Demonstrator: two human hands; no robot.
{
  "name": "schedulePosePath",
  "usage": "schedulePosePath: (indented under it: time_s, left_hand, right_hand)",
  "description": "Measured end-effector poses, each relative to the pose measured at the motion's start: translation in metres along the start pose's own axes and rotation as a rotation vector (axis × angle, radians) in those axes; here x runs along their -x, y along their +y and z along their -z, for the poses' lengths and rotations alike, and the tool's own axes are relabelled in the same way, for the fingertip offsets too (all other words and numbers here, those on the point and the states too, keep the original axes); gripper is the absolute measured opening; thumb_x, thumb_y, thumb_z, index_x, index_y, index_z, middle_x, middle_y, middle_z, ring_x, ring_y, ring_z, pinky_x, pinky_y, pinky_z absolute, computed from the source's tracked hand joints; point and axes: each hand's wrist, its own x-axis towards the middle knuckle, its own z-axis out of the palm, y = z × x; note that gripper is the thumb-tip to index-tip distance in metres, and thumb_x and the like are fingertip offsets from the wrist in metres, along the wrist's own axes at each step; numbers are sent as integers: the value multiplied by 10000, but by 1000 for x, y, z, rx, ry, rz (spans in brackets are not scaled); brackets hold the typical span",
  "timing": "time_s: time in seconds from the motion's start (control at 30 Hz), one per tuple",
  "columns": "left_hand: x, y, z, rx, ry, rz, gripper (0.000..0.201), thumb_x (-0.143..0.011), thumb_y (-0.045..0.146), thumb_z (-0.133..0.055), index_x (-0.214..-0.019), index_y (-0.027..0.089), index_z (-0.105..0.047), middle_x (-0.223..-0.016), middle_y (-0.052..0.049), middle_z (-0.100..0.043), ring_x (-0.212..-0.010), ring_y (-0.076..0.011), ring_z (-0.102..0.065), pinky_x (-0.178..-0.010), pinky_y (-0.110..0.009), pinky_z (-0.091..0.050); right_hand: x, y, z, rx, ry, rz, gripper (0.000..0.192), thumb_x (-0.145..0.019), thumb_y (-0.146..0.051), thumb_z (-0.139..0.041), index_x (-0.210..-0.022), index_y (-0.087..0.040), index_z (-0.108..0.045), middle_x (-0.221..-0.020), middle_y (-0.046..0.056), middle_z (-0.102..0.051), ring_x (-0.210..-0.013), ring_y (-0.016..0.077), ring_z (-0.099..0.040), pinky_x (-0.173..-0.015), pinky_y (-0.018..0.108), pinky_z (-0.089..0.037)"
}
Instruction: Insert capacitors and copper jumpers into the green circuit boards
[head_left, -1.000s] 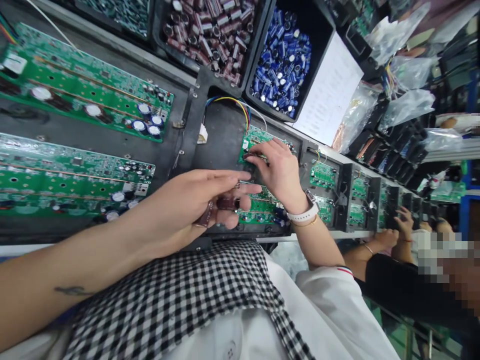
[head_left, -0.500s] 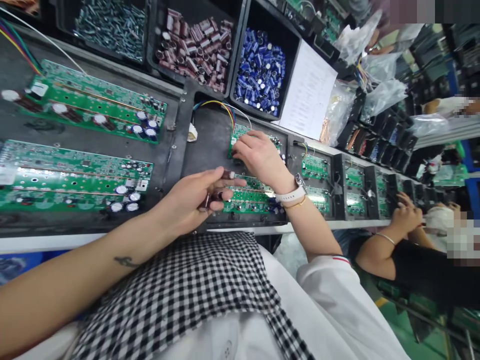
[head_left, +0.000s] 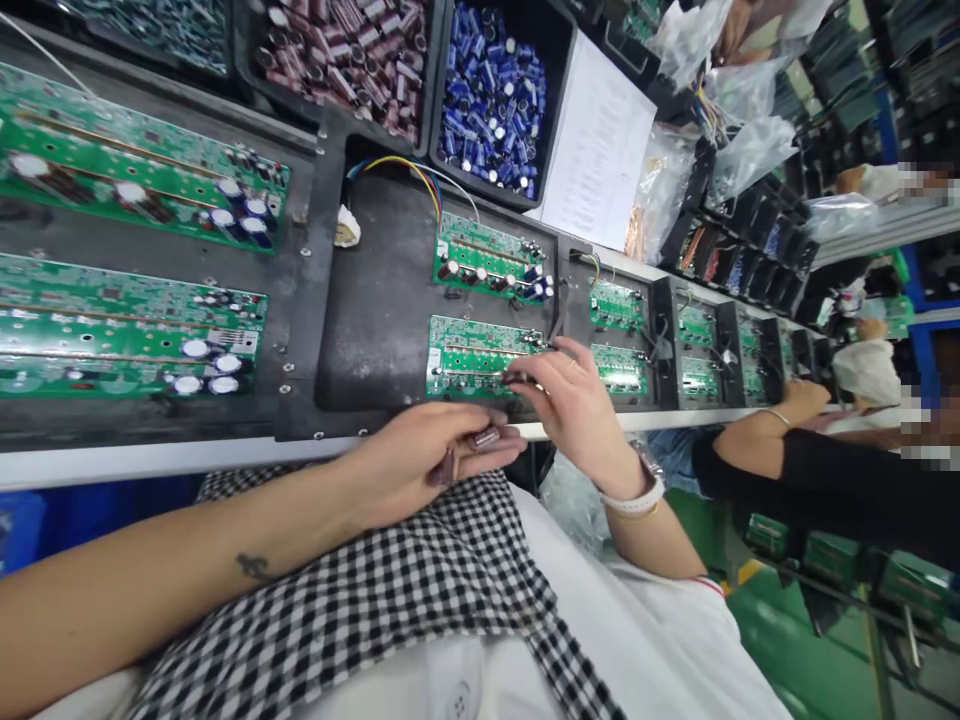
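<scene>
Under the right fingertips (head_left: 534,378), now moved from far board (head_left: 491,262) to near board (head_left: 480,358), a capacitor (head_left: 517,379) seats, pinched; left hand (head_left: 431,462) cups spares (head_left: 484,438).

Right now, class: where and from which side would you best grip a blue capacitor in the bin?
Probably pinch the blue capacitor around its cylindrical body from above: the black bin is open-topped with walls blocking the sides, and the heaped cans lie every way up.
</scene>
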Motion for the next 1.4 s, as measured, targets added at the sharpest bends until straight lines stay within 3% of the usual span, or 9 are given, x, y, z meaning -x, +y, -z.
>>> schedulePosePath:
  time_s: [0.17, 0.3, 0.53, 0.7, 0.87, 1.0, 1.13, 1.23, 1.4]
  left_hand:
    - [-2, -18, 12, -93, -15, 137, 162, -967, 106, -510, -945, 27, -650, -985, -204, -737, -998, -255, -729, -946, -322, -580]
    - [0, -19, 19, -105, -61, 118, 157, -969, 163, -547, -1053, 56, -625, -1081, -188, -726, -1010, -257, -727, -912, -352, -591]
    - [4, -15, 21, -117, -86, 137, 140, -990, 192, -483, -992, 93, -581, -893, -142, -722, -804, -223, -744, -669, -298, -601]
    - [6, -18, 27, -141, -161, 122, 242, -1005, 265, -453, -821, 128, -529, -650, -26, -601, -363, -28, -429, -326, -105, -281]
    - [14, -18, 30, 8, -104, 68, 94, -944, 141, -517, -865, 126, -567, -715, 10, -509, -399, 1, -343, -309, -78, -162]
    - [20, -17, 30, 57, -82, 73, 143, -958, 191, -503, -870, 120, -590, -713, -1, -509, -411, -9, -333, -300, -89, -132]
    - [18, -17, 32, 91, -17, 69, 130, -942, 171, -524, -887, 104, -621, -741, -37, -568, -520, -59, -480, -383, -125, -363]
    - [17, -18, 37, 77, 52, 73, 124, -909, 104, -546, -870, 75, -660, -822, -101, -647, -702, -128, -619, -610, -213, -557]
    - [19, -21, 45, 114, 53, 4, 178, -857, 13, -535, -807, 69, -696, -981, -166, -718, -968, -218, -686, -980, -350, -550]
  right_hand:
    - [14, 14, -29, 66, -34, -54, 161, -1005, -253, -471, -1087, -230, -608, -1027, 33, -717, -1009, 188, -660, -1171, 514, -292]
    - [10, 13, -27, 72, -53, -36, 175, -1011, -260, -456, -1082, -221, -611, -981, 31, -713, -965, 181, -673, -1195, 522, -268]
    - [10, 10, -25, 88, -49, -7, 186, -1011, -274, -462, -1103, -212, -611, -993, 32, -719, -946, 175, -682, -1203, 566, -246]
    - [13, 15, -32, 113, -46, 73, 196, -1011, -250, -459, -1102, -210, -628, -1043, 45, -723, -1006, 174, -681, -1220, 561, -230]
    - [15, -5, -15, -36, 25, 43, 291, -975, -326, -557, -1255, -255, -590, -1142, 38, -725, -1133, 183, -647, -1197, 529, -288]
    - [11, -33, -2, -220, -65, 99, 229, -974, -322, -562, -1184, -250, -618, -1078, 12, -742, -1048, 150, -672, -1173, 445, -345]
    - [0, -29, -18, -66, 1, 2, 164, -992, -232, -508, -1086, -236, -643, -1068, 28, -731, -1076, 164, -655, -1181, 480, -296]
    - [-6, -16, -32, -35, -26, -3, 182, -992, -189, -490, -1086, -240, -637, -1100, 27, -723, -1075, 164, -657, -1189, 492, -276]
    - [-7, -11, -34, -28, -63, 22, 208, -995, -183, -464, -1092, -249, -636, -1087, 14, -730, -1032, 157, -676, -1202, 496, -269]
